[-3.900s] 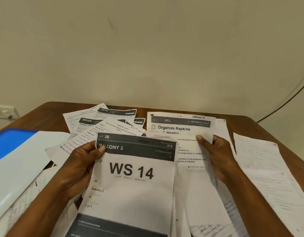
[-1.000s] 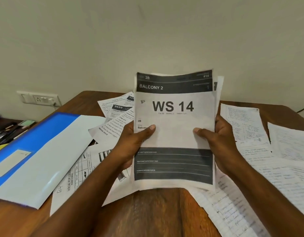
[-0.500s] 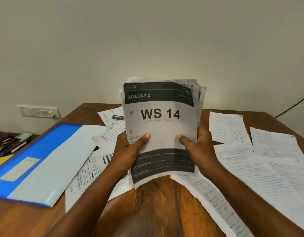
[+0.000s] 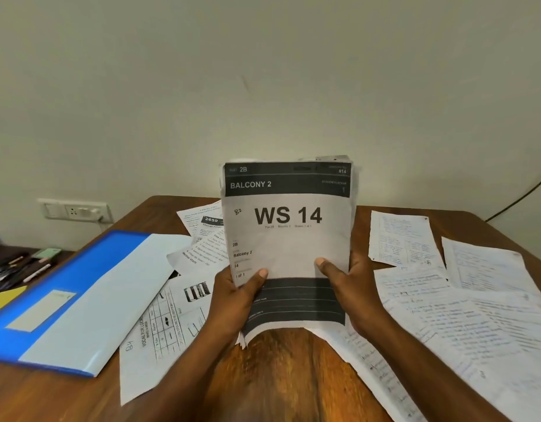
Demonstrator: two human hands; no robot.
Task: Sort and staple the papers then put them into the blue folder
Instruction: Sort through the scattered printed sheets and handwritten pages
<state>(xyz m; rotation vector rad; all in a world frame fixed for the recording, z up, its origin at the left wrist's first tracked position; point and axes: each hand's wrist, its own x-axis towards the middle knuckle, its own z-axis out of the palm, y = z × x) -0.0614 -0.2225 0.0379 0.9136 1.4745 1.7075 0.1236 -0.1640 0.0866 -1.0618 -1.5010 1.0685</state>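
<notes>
I hold a stack of printed papers (image 4: pixel 289 239) upright above the wooden table (image 4: pixel 290 367); the front sheet reads "BALCONY 2" and "WS 14". My left hand (image 4: pixel 235 300) grips the stack's lower left edge, thumb on the front. At the lower right edge my right hand (image 4: pixel 351 293) grips it the same way. The blue folder (image 4: pixel 65 293) lies flat at the left, with a pale inner flap and a label. Other printed sheets (image 4: pixel 168 318) lie between the folder and my hands. No stapler is in view.
Several handwritten pages (image 4: pixel 464 306) cover the right side of the table. A lower side surface at the far left holds pens and a yellow pad (image 4: pixel 4 298). A wall socket (image 4: pixel 77 210) sits behind the folder, and a dark cable (image 4: pixel 518 199) runs along the wall at right.
I picked the papers off the table and gathered them into one upright stack. Over the last second the sheets have been squared up, their edges now more aligned.
</notes>
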